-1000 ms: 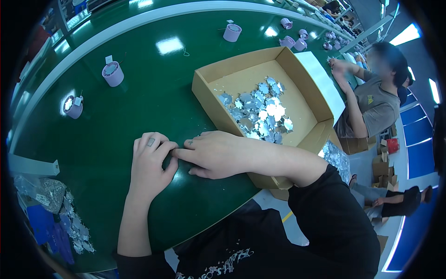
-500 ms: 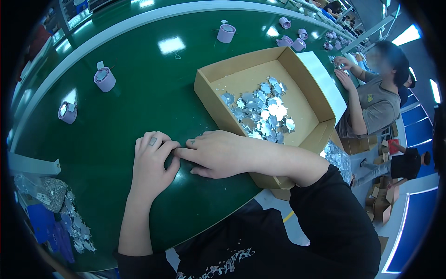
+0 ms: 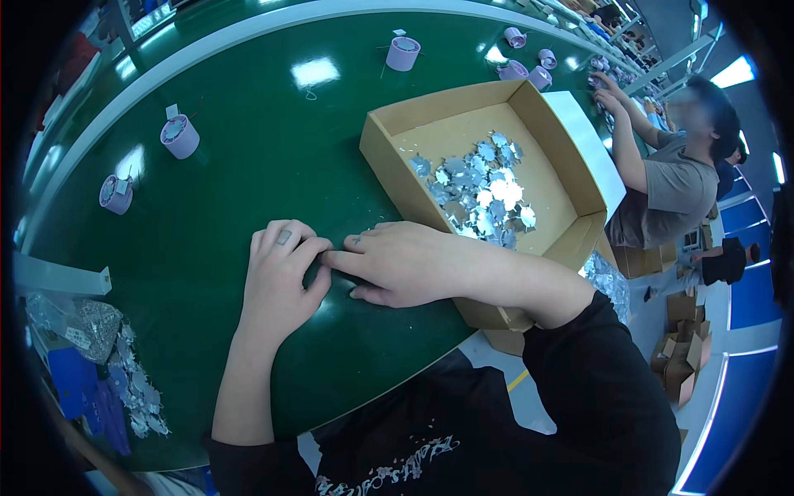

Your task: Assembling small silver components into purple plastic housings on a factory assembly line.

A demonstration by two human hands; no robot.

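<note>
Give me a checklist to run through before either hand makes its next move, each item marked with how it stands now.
1. Left hand and right hand both in view over the green tabletop: ok.
2. What, if anything, is between the fingers: cannot tell; the hands themselves hide it.
3. Right forearm clear of the cardboard box: not ok; it crosses over the box's near end, though contact is unclear.
4. Pile of silvery metal pieces inside the box: ok.
5. Both purple cylinders on the left well apart from the hands: ok.
</note>
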